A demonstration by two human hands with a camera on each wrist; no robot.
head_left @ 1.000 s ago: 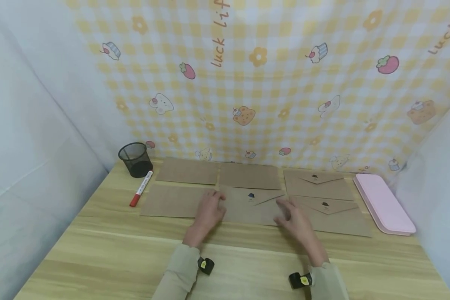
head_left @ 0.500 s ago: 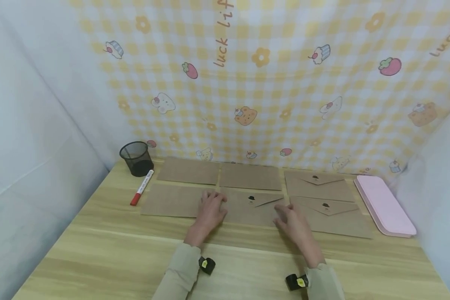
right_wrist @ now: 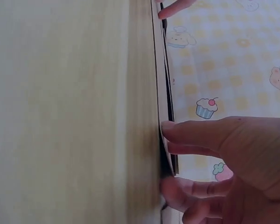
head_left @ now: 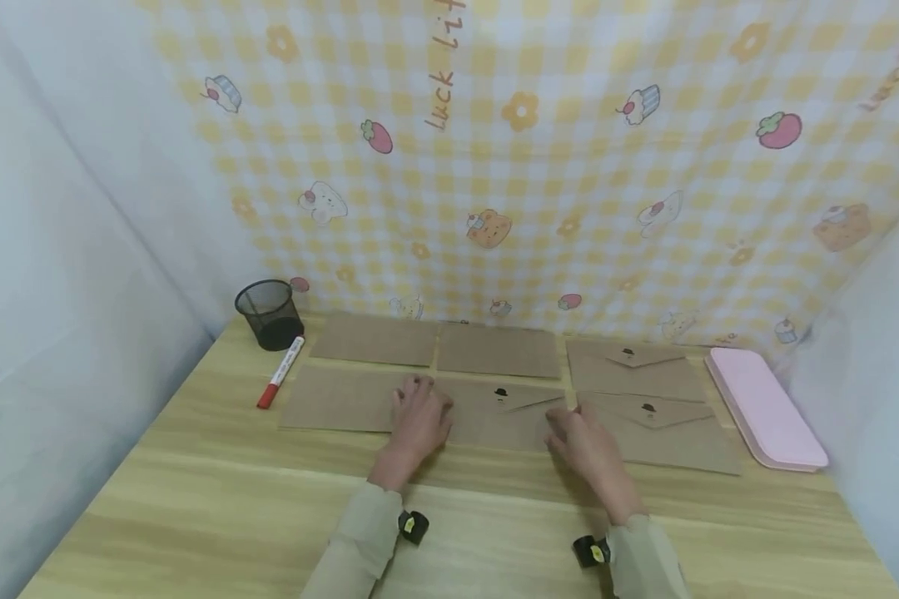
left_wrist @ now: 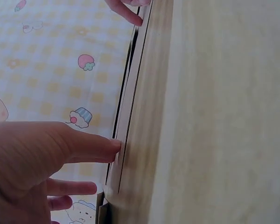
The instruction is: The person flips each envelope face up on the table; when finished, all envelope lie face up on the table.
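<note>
While both bare hands worked at the front row, the mid front kraft env. [head_left: 494, 416] lay flap side up on the wood-grain tabletop [head_left: 487, 532], btwn the L hand [head_left: 419, 420] and the R hand [head_left: 588, 445], w/ a small black hat print showing near its flap.

L hand sat over that env.'s left end, also covering the right end of the front-left kraft env. [head_left: 337, 399]; fingers loose, not clenched, thumb tip touching the mid env.'s edge per L wrist cam. R hand was at the other end, thumb tip on the edge, which stood slightly up off the table in the R wrist view; pinched or merely touched, can't tell.

Back row, L to R: back-left kraft env. [head_left: 374, 339] and back-mid kraft env. [head_left: 498, 351], both plain side up, then back-right kraft env. [head_left: 637, 378], hat print up. Front-right kraft env. [head_left: 655, 441], also hat print up, lay just beside the R hand.

Far L: black mesh pen cup [head_left: 270, 320], upright, w/ a white-and-red marker [head_left: 280, 373] just beside it. Far R: pink case [head_left: 767, 408], flat, near the right-hand envs. Yellow-check cartoon cloth [head_left: 524, 166] hung behind.
</note>
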